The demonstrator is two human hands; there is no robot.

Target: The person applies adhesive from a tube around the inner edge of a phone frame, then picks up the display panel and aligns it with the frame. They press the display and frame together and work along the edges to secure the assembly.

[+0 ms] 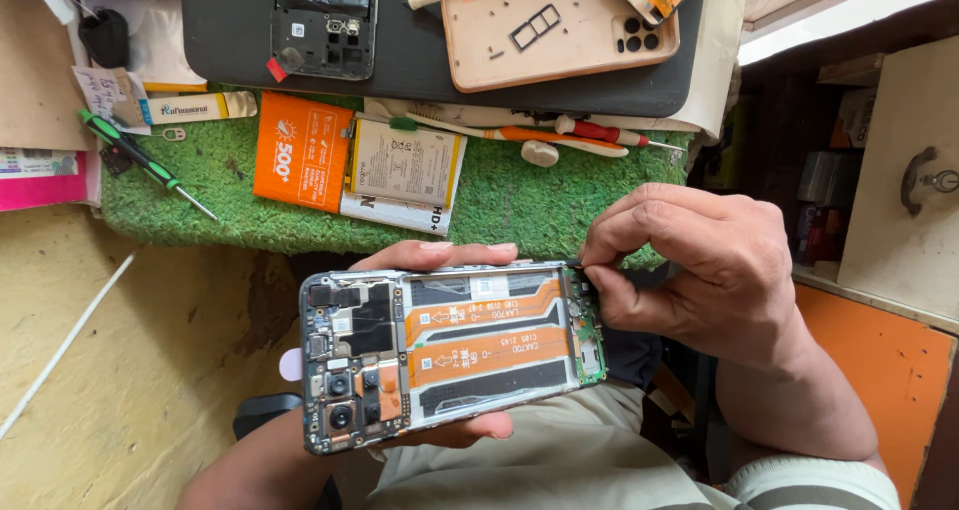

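While L hand (440, 345) cradles phone (450, 355), R hand (699, 270) pinched.

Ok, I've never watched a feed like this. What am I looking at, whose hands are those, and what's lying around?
No machine here: one camera on a person's head looks down at their own bare hands. The left hand cradles an opened phone with its back off, showing orange ribbon cables and camera modules. The right hand pinches at the phone's end by the small green board. Beyond, on a green mat, lie an orange-labelled battery, a white battery, screwdrivers, and further up a peach phone case on a dark pad.
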